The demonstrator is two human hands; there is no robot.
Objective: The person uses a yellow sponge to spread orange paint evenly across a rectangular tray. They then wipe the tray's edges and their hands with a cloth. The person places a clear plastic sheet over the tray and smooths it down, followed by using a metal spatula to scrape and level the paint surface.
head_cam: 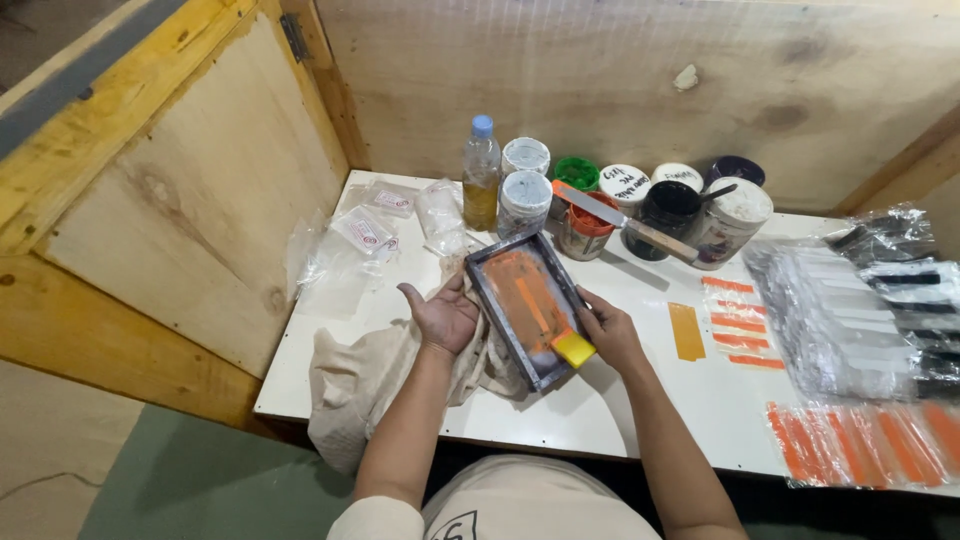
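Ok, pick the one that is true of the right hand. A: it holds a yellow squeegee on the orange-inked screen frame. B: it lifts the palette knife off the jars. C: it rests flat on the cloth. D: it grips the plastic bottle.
A: the right hand pinches the yellow squeegee at the near end of the orange-inked screen frame, which the left hand steadies.

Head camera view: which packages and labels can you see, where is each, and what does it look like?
Small clear bags: back left of the white table, red-and-white labels inside.
Lidded tubs: back row, round white lids with handwriting.
Plastic sleeves: right side, clear, stacked, holding dark items.
Orange strips: right of the hands, flat.
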